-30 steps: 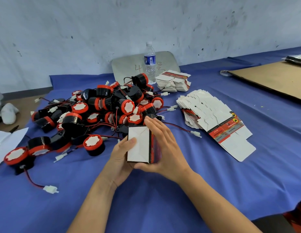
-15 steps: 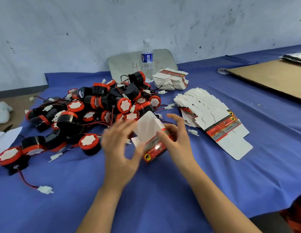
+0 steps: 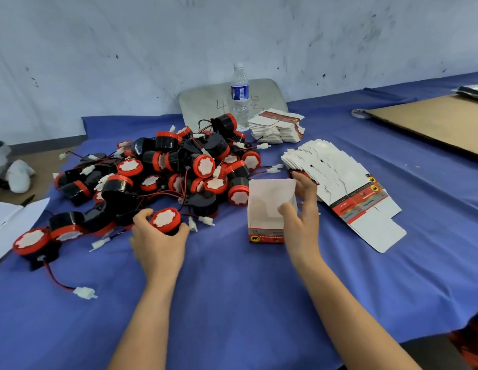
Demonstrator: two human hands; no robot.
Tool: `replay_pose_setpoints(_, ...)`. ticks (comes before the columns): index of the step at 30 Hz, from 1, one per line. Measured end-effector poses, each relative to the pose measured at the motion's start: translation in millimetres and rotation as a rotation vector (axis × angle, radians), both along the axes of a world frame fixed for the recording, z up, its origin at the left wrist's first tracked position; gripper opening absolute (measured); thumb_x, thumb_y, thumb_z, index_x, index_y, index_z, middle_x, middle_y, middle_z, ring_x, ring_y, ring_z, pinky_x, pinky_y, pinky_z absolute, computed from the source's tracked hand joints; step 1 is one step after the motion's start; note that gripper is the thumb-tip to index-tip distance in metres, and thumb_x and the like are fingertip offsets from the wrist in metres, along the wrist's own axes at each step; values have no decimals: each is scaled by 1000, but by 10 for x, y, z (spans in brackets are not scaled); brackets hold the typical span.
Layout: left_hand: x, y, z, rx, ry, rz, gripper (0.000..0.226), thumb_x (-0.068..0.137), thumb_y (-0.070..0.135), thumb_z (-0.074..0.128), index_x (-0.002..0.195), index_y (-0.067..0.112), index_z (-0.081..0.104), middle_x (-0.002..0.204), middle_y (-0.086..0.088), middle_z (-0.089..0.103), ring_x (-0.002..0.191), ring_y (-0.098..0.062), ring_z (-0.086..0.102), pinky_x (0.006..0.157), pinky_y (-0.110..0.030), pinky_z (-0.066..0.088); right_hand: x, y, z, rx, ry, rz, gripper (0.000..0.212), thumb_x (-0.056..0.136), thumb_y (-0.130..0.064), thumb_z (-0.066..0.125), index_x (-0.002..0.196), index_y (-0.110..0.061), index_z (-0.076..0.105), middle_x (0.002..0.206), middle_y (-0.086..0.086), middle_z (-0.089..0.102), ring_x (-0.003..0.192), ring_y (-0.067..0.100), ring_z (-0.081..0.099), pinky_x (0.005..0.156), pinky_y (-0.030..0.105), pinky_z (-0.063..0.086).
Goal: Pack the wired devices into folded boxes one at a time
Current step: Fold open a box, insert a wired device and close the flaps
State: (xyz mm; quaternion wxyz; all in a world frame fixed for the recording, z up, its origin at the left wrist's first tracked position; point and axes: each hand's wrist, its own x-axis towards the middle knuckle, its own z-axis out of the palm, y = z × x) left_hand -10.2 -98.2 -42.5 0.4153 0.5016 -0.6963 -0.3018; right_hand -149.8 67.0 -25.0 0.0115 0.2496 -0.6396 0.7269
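**A:** What had each grip got hold of?

**B:** The left grip was curled round one wired device. Its fingers and thumb were on the black barrel below the red cap, at the near edge of the pile. The right grip pinched the right wall of the folded box, thumb inside the open top and fingers outside. The box stood upright on the counter, near the middle and just right of the pile.

**A:** How would those two handle?

**B:** The device looked like hard plastic, so probably rigid and safe to squeeze, and the barrel seemed the sensible hold. Its thin lead might snag on the neighbours as it was lifted. The box was thin card, likely light and easy to crush or tip, so it called for a gentle pinch.

**A:** What lay further out?

**B:** A fanned stack of flat boxes lay beside the right grip. A smaller stack and a water bottle were towards the far edge.

**A:** Was anything hard to make out?

**B:** The held device's lead and plug were lost in the tangle. The box floor was not shown clearly enough to tell whether its flaps were locked. The print on the box was too small to read.
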Motion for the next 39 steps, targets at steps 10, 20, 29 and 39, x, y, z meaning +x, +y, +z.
replay_pose_setpoints(10,-97,720,184,-744,319,-610,62,78,24,67,133,11,41,132,2,44,130,0,40,105,-16,34,130,-11,-14,-10,770,-314,43,85,-21,47,128,-14,45,128,1,47,125,25,44,102,45,33)
replay_pose_setpoints(20,-167,767,154,-799,193,-746,44,76,-1,42,114,18,52,135,1,41,133,-14,37,109,-24,30,146,-5,-5,39,821,-174,47,87,-7,36,132,-12,49,116,-9,63,114,12,48,94,43,35)
replay_pose_setpoints(29,-191,686,150,-714,193,-697,47,83,-5,37,115,22,57,139,-8,41,137,-5,32,109,-16,26,205,-25,-28,-40,759,-104,34,96,-28,54,128,-17,50,107,-11,63,97,12,54,88,23,45)
replay_pose_setpoints(39,-156,697,99,-601,388,-767,80,89,0,46,153,35,11,154,10,31,144,-14,29,114,-30,33,256,-35,-4,112,842,-84,65,71,-50,79,119,-10,61,111,2,68,92,16,52,85,28,49)
